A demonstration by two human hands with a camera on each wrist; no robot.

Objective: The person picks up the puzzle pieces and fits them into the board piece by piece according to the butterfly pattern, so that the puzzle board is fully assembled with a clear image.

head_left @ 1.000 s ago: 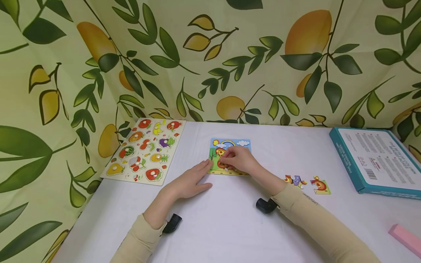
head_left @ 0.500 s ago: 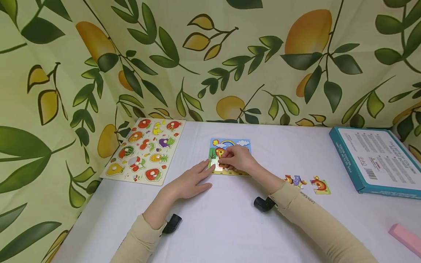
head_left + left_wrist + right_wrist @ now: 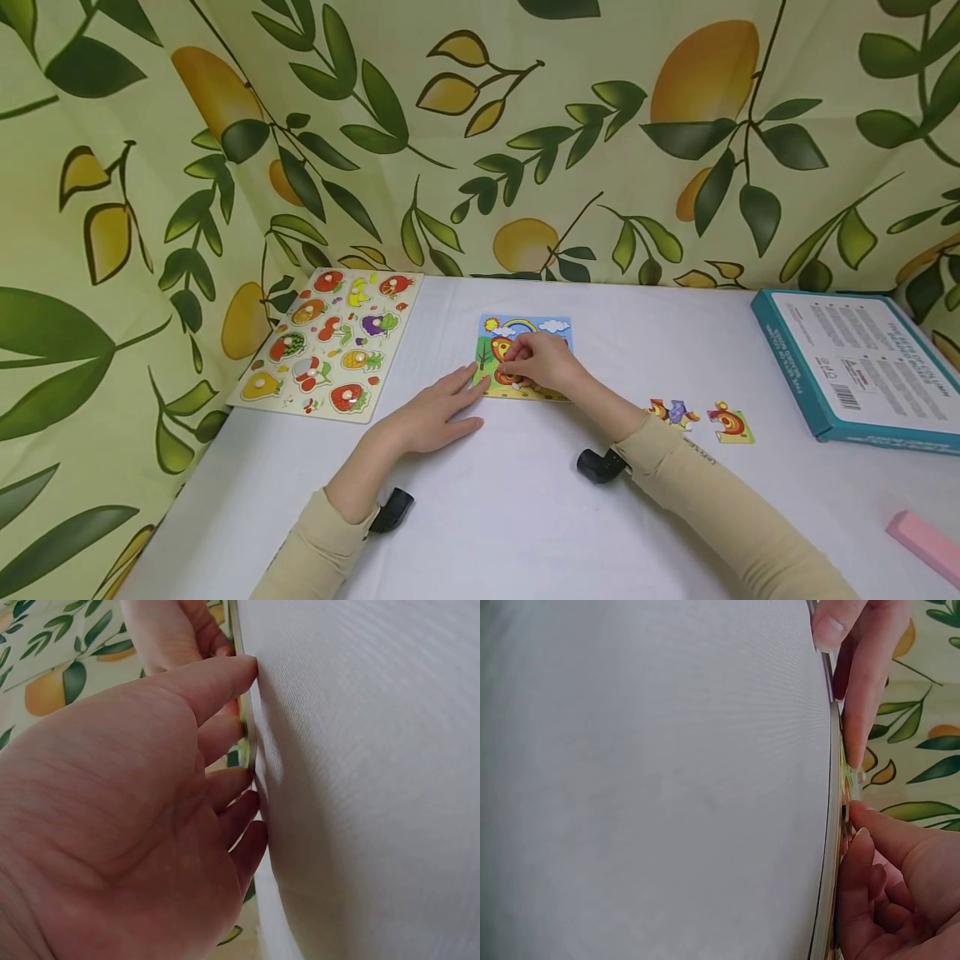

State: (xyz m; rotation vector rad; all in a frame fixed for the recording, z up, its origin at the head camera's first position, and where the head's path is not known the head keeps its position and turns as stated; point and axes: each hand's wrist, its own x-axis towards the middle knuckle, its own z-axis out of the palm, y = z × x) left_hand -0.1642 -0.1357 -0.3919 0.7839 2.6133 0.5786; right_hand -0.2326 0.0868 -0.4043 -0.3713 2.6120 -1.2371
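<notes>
A small jigsaw puzzle board (image 3: 536, 323) with a sun, a rainbow and a red-orange figure lies mid-table. My right hand (image 3: 546, 360) is over its middle and covers much of the picture. Its thumb and index fingertips pinch a jigsaw piece (image 3: 489, 372) at the green left part, and the remaining fingers curl in toward the palm. From the left, my left hand (image 3: 435, 414) reaches the board's left edge with fairly straight fingers, fingertips on the edge and thumb on the cloth. In the right wrist view, both hands (image 3: 900, 885) meet along the board's thin side.
Loose jigsaw pieces (image 3: 731, 423) lie right of the board near the right forearm. A fruit knob puzzle (image 3: 390, 354) lies at the back left. A teal and white box (image 3: 862, 367) stands at the right, with a pink block (image 3: 926, 542) nearer the front. Patterned curtain (image 3: 480, 167) hangs behind.
A bright glare showed on the board's green left part half a second ago and is gone now. The right wrist has shifted slightly left; the left hand stays nearly still.
</notes>
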